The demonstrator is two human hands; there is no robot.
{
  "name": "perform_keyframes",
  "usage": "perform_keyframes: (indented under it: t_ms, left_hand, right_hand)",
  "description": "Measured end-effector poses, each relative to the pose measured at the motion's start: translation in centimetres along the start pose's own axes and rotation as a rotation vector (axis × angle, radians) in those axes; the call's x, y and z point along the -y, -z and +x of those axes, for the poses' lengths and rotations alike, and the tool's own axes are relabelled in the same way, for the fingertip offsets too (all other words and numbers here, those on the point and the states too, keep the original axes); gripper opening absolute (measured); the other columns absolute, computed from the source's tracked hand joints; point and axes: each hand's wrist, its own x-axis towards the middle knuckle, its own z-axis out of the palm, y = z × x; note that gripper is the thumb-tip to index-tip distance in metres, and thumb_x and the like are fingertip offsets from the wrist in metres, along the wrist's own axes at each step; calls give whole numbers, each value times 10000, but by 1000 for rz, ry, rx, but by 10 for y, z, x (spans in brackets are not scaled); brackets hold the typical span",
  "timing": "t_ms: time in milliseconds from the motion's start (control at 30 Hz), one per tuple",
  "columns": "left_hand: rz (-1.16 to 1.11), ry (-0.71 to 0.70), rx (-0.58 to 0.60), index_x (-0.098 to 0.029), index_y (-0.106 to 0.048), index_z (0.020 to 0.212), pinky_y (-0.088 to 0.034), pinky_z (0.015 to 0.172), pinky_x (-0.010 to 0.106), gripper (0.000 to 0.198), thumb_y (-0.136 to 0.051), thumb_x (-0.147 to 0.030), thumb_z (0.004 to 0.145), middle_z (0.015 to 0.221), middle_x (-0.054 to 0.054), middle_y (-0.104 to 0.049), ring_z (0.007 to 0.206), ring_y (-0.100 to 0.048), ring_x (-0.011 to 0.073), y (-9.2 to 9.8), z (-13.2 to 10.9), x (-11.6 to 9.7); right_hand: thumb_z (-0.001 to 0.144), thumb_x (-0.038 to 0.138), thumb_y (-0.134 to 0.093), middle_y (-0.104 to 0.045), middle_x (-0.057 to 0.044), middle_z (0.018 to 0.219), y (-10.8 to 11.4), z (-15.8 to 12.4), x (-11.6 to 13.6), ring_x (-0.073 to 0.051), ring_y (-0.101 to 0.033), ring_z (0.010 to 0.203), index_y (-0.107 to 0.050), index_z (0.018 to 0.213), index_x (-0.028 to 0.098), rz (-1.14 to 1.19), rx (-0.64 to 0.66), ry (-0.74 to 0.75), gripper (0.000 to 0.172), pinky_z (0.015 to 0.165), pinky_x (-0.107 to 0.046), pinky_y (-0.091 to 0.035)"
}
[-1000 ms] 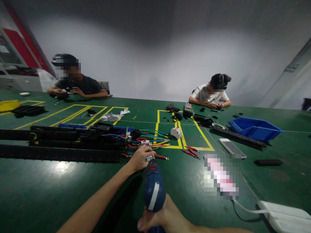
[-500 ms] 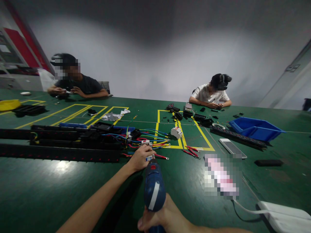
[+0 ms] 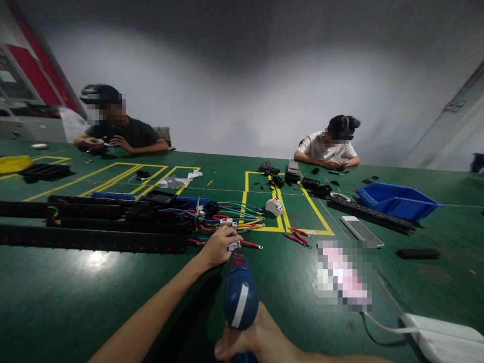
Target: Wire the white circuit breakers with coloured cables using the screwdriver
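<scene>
My right hand [image 3: 247, 333] is wrapped round the grip of a blue cordless drill [image 3: 241, 295], its nose pointing away from me. My left hand [image 3: 220, 245] is closed on a small white circuit breaker [image 3: 233, 246], just beyond the drill's front end; the bit and its contact point are hidden. Red, blue, yellow and green wires [image 3: 245, 209] run beside that hand from long black power strips [image 3: 94, 237] on the left. Another white breaker [image 3: 226, 222] lies just past my fingers, and a larger one [image 3: 275, 206] sits apart to the right.
Loose red leads [image 3: 298, 237] lie right of my hands. Farther right are a white phone [image 3: 362, 231], a blue bin [image 3: 399, 200] and a white charger [image 3: 446, 337] with a cable. Two people sit across the green table [image 3: 427, 277]. Black parts [image 3: 291, 177] lie near the far edge.
</scene>
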Motion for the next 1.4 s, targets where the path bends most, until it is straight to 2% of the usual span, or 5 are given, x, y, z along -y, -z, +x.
perform_keyframes:
  t_ms: [633, 900, 1033, 1233, 1400]
  left_hand:
    - [14, 7, 11, -252, -687, 1087, -441, 901, 393, 266, -604, -227, 836, 1011, 64, -635, 963, -522, 231, 2, 0, -3]
    - [-2, 11, 7, -250, -685, 1088, -444, 900, 385, 275, -610, -207, 826, 1019, 53, -639, 959, -526, 222, 3, 1, -5]
    - [-4, 13, 10, -257, -680, 1106, -448, 900, 384, 293, -605, -200, 828, 1025, 52, -639, 963, -526, 221, 4, 1, -6]
    - [-5, 16, 16, -255, -677, 1079, -447, 903, 388, 281, -595, -186, 819, 1017, 50, -633, 970, -525, 224, 5, 1, -6]
    - [-41, 28, -1, -227, -679, 999, -455, 902, 401, 208, -583, -206, 816, 995, 58, -625, 967, -524, 229, 5, 2, -5]
  right_hand:
    - [300, 201, -891, -628, -24, 541, -5, -6, 12, -131, -544, 525, -616, 674, 109, 0, -37, -80, 473, 573, -263, -398]
    - [320, 263, -855, -574, 29, 499, -7, -10, 13, -106, -481, 479, -557, 676, 157, -4, -83, -112, 477, 535, -258, -363]
    - [372, 295, -864, -583, 48, 546, -7, -13, 16, -108, -503, 500, -621, 866, 138, 15, -75, -122, 572, 546, -251, -356]
    - [312, 335, -916, -624, 25, 588, -7, -16, 21, -143, -539, 488, -547, 1215, 92, 95, -26, -100, 1006, 581, -291, -398]
    - [526, 424, -885, -623, 23, 573, 0, -17, 26, -135, -559, 526, -560, 1214, 126, 80, 132, -28, 817, 667, -310, -417]
